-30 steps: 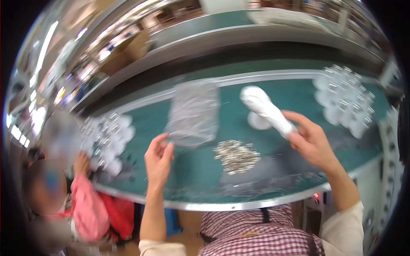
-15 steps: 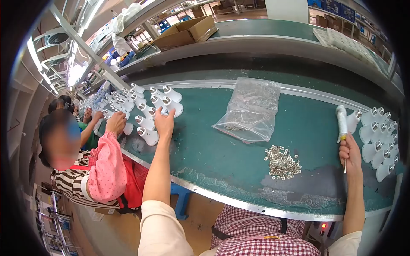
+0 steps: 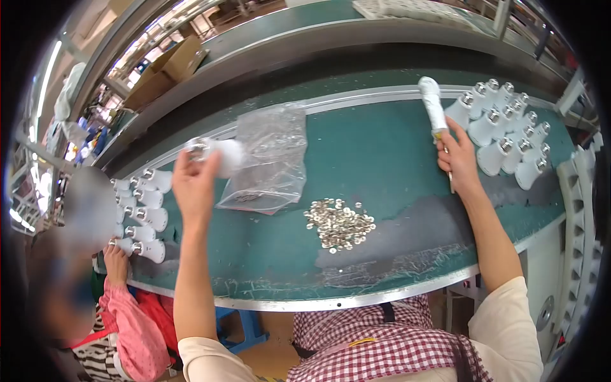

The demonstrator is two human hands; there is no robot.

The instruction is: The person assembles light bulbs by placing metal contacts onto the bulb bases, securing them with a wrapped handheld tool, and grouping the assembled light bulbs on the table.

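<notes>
A white LED bulb (image 3: 229, 158) with a metal screw base is in my left hand (image 3: 195, 184), raised over the left part of the bench and blurred by motion. My right hand (image 3: 459, 156) is closed round a tool wrapped in white (image 3: 433, 105), held upright, with a thin metal rod showing below the fist; its exact kind I cannot make out. Beside that hand, several white bulbs (image 3: 495, 156) stand grouped on the right. Between my hands lies a heap of small round metal pieces (image 3: 339, 224). A clear plastic bag (image 3: 270, 156) lies behind the heap.
More white bulbs (image 3: 147, 198) stand at the left, where a co-worker's hand (image 3: 116, 262) touches one. The green bench (image 3: 382, 146) has a metal front edge (image 3: 356, 302). A cardboard box (image 3: 167, 69) sits on the shelf behind. A blue stool (image 3: 242, 330) is below.
My left hand has lifted a bulb from the left group and brought it away from there. The view has turned right. My right hand still grips the wrapped tool.
</notes>
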